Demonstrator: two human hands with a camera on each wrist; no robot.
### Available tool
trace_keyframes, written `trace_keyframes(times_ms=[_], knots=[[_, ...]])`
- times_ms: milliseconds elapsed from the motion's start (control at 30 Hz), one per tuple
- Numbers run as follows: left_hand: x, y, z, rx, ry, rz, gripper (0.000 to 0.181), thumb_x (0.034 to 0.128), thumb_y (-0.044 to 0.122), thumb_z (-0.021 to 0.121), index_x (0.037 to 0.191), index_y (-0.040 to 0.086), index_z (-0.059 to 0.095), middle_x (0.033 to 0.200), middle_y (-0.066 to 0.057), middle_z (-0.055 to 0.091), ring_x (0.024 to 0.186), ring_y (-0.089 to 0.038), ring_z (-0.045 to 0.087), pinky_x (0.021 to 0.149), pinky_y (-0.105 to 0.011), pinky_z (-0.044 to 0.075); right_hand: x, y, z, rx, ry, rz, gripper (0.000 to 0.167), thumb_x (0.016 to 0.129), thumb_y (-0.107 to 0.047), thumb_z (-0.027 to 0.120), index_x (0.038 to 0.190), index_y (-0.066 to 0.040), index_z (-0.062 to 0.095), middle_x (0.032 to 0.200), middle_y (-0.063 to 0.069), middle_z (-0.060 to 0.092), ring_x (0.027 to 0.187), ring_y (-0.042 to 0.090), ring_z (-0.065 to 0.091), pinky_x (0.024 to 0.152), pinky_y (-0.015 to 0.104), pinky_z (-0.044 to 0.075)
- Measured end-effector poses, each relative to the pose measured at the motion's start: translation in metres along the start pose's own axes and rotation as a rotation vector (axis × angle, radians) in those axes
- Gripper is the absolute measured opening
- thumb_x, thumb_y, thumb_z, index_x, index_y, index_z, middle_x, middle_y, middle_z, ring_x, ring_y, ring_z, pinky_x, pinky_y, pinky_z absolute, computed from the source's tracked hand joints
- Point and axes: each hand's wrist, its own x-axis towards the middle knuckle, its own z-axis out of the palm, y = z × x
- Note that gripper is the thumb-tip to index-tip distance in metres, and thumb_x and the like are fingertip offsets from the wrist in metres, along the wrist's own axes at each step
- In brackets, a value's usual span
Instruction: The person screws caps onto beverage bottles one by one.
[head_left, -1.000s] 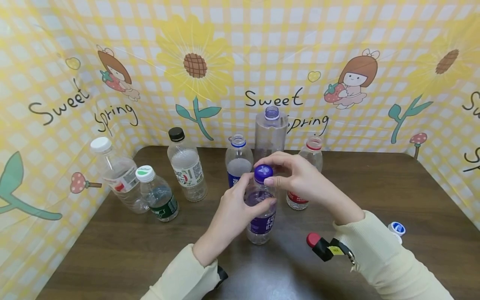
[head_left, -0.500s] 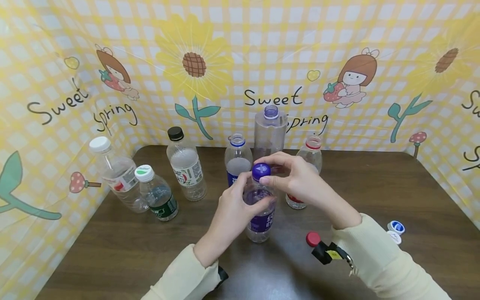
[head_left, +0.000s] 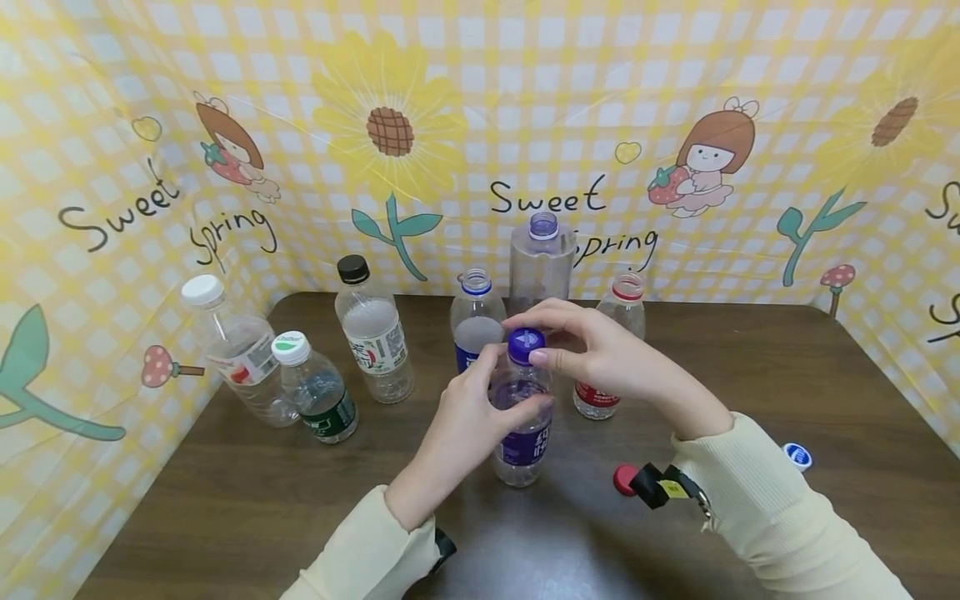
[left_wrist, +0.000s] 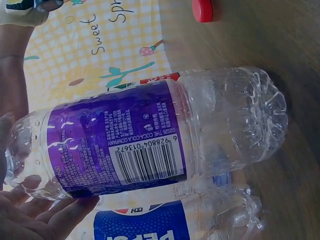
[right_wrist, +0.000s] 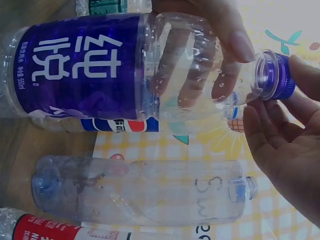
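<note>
A person's left hand point(head_left: 467, 421) grips a purple-labelled bottle point(head_left: 522, 447) on a brown table point(head_left: 225, 517) while the right hand point(head_left: 609, 352) pinches its purple cap point(head_left: 525, 344).

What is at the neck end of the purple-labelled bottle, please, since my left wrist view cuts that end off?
Observer: The right hand grips a purple cap at the neck of the purple-labelled bottle.
Operator: Thank you; could you tell me whether any other bottle wears a cap?
Observer: Yes, a black-capped bottle stands off to the left.
Operator: And does any loose cap lie on the table besides the red cap that I see?
Observer: Yes, a blue-and-white cap lies beside the right sleeve.
</note>
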Motion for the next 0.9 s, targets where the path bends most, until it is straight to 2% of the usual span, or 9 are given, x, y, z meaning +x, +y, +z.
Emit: trace_keyframes(times_ms=[133, 333, 533, 733, 900], knots=[[0.0, 0.0, 0.001, -0.007, -0.004, -0.021, 0.057, 0.0804, 0.037, 0.075, 0.127, 0.021, 0.048, 0.128, -0.004, 0.063, 0.121, -0.022, 0.059, 0.096, -0.046, 0.052, 0.001, -0.002, -0.001, -0.014, -0.002, 0.003, 0.034, 0.092, -0.006, 0.059, 0.126, -0.006, 0.059, 0.125, 0.009, 0.058, 0.112, 0.021, 0.054, 0.095, 0.04, 0.049], [0.0, 0.001, 0.003, -0.003, 0.015, -0.001, 0.057, 0.0799, 0.035, 0.076, 0.127, 0.019, 0.049, 0.127, -0.003, 0.064, 0.12, -0.02, 0.06, 0.096, -0.043, 0.052, 0.0, -0.001, -0.003, -0.062, -0.009, -0.026, 0.031, 0.091, -0.006, 0.06, 0.123, -0.005, 0.06, 0.121, 0.01, 0.06, 0.107, 0.02, 0.057, 0.092, 0.033, 0.05], [-0.001, 0.001, 0.004, 0.009, 0.045, 0.03, 0.055, 0.0795, 0.034, 0.077, 0.124, 0.016, 0.051, 0.122, -0.005, 0.066, 0.115, -0.02, 0.063, 0.093, -0.041, 0.054, -0.001, -0.004, 0.003, -0.118, 0.065, -0.044, 0.026, 0.091, -0.008, 0.061, 0.117, -0.003, 0.062, 0.117, 0.011, 0.062, 0.104, 0.021, 0.058, 0.091, 0.042, 0.05], [-0.002, 0.001, 0.007, 0.025, 0.089, 0.039, 0.054, 0.0786, 0.034, 0.077, 0.123, 0.016, 0.052, 0.12, -0.004, 0.067, 0.113, -0.018, 0.064, 0.092, -0.038, 0.054, -0.001, -0.009, 0.01, -0.19, 0.164, 0.03, 0.026, 0.089, -0.011, 0.066, 0.114, -0.007, 0.064, 0.11, 0.007, 0.063, 0.098, 0.019, 0.059, 0.087, 0.042, 0.05], [-0.002, 0.001, 0.008, 0.028, 0.095, 0.032, 0.055, 0.0782, 0.035, 0.078, 0.122, 0.017, 0.051, 0.121, -0.004, 0.067, 0.114, -0.018, 0.063, 0.093, -0.039, 0.054, -0.001, -0.009, 0.011, -0.137, 0.166, 0.098, 0.029, 0.088, -0.016, 0.068, 0.116, -0.008, 0.063, 0.107, 0.007, 0.063, 0.099, 0.02, 0.059, 0.09, 0.042, 0.05]])
